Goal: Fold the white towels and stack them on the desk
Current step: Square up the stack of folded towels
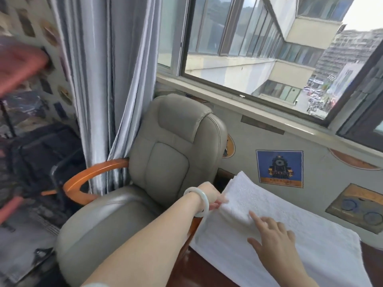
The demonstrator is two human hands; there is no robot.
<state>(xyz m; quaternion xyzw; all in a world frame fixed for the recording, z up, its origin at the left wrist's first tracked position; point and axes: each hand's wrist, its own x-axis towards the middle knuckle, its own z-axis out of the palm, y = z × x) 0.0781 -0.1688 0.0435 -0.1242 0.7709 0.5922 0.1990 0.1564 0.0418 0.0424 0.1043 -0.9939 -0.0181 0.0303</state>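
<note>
Left hand: your left hand [213,197] pinches the towel's folded left edge, fingers curled round it; a pale bangle [196,201] sits on your wrist.
Right hand: your right hand [273,240] lies on the towel just beside the fold, fingers straight and spread, gripping nothing.
Towel: the white towel [315,233] lies lengthwise on the desk below the window [248,48], its left end doubled over in layers.
Desk: dark wood of the desk [373,259] shows at the towel's right and near edges.
Chair: a grey padded chair [165,162] with orange wooden armrests stands just left of the desk, its back against the curtain [103,79].
</note>
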